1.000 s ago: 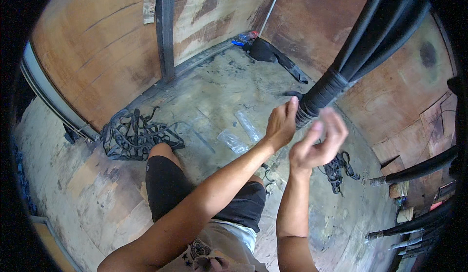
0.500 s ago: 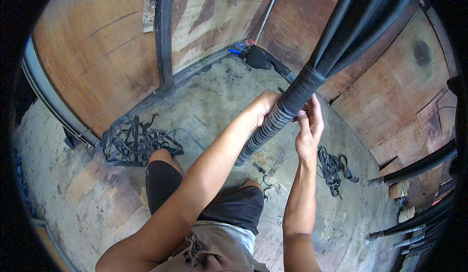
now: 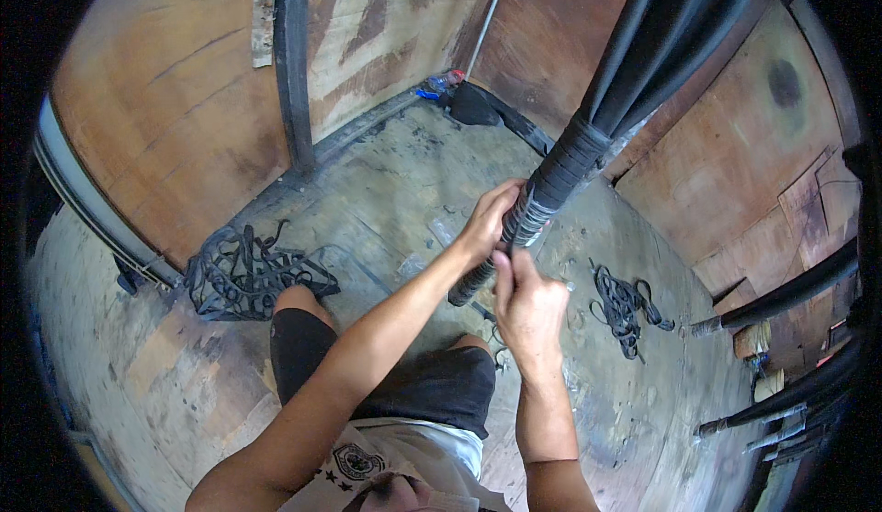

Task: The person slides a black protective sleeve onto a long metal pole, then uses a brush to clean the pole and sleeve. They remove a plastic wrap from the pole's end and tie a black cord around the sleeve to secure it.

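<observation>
A bundle of thick black tubes (image 3: 666,39) comes down from the upper right. Its lower part is a stem wound with black strip (image 3: 565,165), narrowing to a ribbed end between my arms. My left hand (image 3: 489,223) is closed round the stem from its left side, with some fingers hidden behind it. Just below, my right hand (image 3: 533,303) is closed against the front of the winding, thumb and fingers together. A small pale tip shows beside its knuckles; what it pinches is hidden.
A tangled heap of black strips (image 3: 243,273) lies on the floor at the left, and a smaller pile (image 3: 627,308) at the right. More black tubes (image 3: 790,292) jut in from the right. Wooden wall panels (image 3: 175,80) enclose the corner, where a dark bundle (image 3: 473,106) lies.
My right hand has come from behind the stem's right side down to its front and closed. The left hand has slid slightly down the stem. The view has shifted a little.
</observation>
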A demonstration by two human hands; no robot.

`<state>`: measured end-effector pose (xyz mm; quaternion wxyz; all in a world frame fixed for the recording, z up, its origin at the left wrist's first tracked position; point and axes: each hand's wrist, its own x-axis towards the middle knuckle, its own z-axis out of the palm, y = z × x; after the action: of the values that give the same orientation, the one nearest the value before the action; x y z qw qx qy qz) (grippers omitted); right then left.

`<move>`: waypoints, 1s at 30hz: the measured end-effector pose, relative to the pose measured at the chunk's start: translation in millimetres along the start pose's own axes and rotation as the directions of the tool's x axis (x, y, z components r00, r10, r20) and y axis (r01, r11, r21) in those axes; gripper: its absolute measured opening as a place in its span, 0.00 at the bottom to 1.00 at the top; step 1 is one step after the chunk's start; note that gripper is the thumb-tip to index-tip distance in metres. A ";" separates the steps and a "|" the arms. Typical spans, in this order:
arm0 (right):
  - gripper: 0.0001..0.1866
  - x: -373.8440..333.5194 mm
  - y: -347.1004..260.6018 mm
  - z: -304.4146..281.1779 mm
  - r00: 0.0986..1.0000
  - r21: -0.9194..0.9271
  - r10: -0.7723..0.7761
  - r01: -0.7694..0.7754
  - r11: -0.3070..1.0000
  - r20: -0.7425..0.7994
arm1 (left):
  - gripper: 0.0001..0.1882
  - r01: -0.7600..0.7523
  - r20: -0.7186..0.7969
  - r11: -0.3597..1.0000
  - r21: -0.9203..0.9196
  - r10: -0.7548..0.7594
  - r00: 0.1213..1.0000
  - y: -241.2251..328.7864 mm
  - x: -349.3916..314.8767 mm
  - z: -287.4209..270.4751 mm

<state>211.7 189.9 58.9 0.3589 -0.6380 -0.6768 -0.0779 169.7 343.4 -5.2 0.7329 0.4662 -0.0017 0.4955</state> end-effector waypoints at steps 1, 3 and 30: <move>0.10 1.2 -4.0 -0.7 0.999 -0.023 -0.029 0.029 0.999 0.034 | 0.24 -0.090 -0.046 0.994 0.064 0.093 0.995 -1.0 -6.8 5.6; 0.13 5.3 -6.7 -9.8 0.995 -0.068 -0.088 0.092 0.993 0.052 | 0.27 -0.214 -0.124 0.949 0.231 0.247 0.961 0.4 -15.8 15.8; 0.15 63.2 57.5 -15.9 0.989 0.254 0.000 0.038 0.967 -0.147 | 0.09 0.607 0.234 0.791 0.075 -0.606 0.760 -6.7 69.3 -71.4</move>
<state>275.3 242.0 87.3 0.4860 -0.5725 -0.6591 -0.0398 177.1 442.0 -17.9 0.8487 0.4974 0.0570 0.1703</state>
